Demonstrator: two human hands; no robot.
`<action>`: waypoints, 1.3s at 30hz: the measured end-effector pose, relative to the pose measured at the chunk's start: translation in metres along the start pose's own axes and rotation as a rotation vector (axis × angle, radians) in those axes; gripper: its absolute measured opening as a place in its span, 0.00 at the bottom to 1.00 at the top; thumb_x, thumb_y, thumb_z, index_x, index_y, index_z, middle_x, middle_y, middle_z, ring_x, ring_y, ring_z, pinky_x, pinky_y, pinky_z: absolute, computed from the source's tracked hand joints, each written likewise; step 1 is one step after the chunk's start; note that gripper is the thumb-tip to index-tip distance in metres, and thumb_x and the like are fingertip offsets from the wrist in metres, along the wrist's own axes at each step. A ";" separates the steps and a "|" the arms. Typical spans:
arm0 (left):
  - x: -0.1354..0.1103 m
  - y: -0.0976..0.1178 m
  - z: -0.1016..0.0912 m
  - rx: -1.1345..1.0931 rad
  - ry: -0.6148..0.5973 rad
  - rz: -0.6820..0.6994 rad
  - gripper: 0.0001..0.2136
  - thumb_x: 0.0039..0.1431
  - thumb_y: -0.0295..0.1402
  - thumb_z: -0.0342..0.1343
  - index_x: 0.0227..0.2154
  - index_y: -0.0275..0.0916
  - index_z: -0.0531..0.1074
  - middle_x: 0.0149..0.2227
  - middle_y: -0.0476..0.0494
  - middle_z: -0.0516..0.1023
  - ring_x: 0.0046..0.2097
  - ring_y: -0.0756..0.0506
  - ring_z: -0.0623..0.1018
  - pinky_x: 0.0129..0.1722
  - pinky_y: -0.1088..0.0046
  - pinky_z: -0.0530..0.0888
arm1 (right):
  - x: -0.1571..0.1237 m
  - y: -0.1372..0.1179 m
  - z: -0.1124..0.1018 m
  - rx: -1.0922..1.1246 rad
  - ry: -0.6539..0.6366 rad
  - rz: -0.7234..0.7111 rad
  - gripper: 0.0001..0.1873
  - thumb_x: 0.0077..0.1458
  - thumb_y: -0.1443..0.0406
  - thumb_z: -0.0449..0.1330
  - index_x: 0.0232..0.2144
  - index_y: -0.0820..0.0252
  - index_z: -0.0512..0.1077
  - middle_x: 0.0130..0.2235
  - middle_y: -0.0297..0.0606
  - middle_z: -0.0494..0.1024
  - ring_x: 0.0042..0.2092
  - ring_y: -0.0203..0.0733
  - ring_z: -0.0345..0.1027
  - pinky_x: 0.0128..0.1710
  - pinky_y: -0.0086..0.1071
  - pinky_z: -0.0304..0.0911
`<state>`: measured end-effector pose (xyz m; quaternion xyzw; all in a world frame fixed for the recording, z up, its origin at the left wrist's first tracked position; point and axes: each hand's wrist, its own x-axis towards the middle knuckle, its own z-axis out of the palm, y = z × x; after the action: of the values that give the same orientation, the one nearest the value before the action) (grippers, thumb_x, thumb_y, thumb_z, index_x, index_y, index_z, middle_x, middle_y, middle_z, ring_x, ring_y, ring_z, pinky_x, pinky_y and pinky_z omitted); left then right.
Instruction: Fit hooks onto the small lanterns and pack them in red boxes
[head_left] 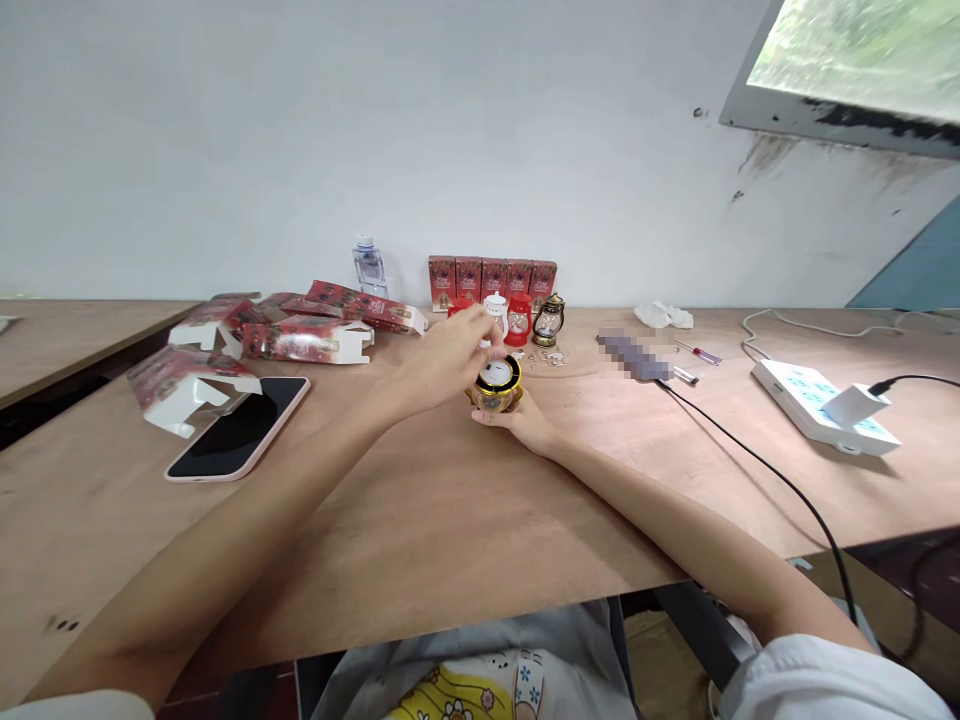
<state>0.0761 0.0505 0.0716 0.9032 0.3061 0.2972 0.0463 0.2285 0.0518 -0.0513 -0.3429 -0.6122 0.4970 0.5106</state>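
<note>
While the right hand [525, 420] cups a small gold and black lantern base [496, 385] from below near the middle of the wooden bench [450, 520], its grip closed around it, the left hand [450, 355] pinches at the base's top rim with its fingertips. Behind stand 3 small lanterns [525, 318] and 5 red boxes [491, 277]; a phone [240, 430] lies to the left.
</note>
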 end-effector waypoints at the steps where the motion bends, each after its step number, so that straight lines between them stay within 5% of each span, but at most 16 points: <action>1: 0.000 0.001 -0.003 -0.032 0.083 -0.028 0.06 0.61 0.31 0.46 0.31 0.37 0.66 0.37 0.42 0.72 0.39 0.46 0.72 0.39 0.70 0.67 | 0.000 0.000 0.000 0.000 0.003 0.008 0.27 0.34 0.61 0.71 0.40 0.58 0.70 0.43 0.35 0.76 0.48 0.43 0.68 0.55 0.42 0.59; 4: -0.002 -0.001 -0.015 -0.125 0.234 -0.089 0.05 0.62 0.32 0.46 0.34 0.37 0.64 0.36 0.44 0.74 0.38 0.48 0.73 0.37 0.72 0.68 | 0.001 0.001 -0.001 -0.009 0.004 0.031 0.28 0.33 0.61 0.72 0.39 0.58 0.71 0.43 0.36 0.76 0.48 0.44 0.68 0.55 0.42 0.58; 11: -0.004 -0.011 -0.026 0.010 -0.211 0.027 0.08 0.57 0.33 0.50 0.29 0.37 0.72 0.27 0.48 0.77 0.29 0.50 0.73 0.30 0.75 0.64 | 0.000 -0.001 0.000 -0.002 0.009 0.019 0.28 0.33 0.61 0.71 0.41 0.57 0.70 0.44 0.35 0.77 0.48 0.43 0.68 0.56 0.42 0.58; 39: -0.004 0.011 -0.017 0.483 -0.364 0.056 0.06 0.58 0.27 0.48 0.31 0.40 0.70 0.29 0.45 0.75 0.28 0.48 0.73 0.24 0.75 0.56 | -0.002 0.003 -0.004 -0.008 -0.031 0.043 0.29 0.35 0.62 0.70 0.43 0.56 0.70 0.48 0.35 0.75 0.53 0.44 0.66 0.58 0.42 0.55</action>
<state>0.0697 0.0378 0.0862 0.9347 0.3295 0.0499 -0.1240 0.2324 0.0518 -0.0543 -0.3504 -0.6145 0.5107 0.4887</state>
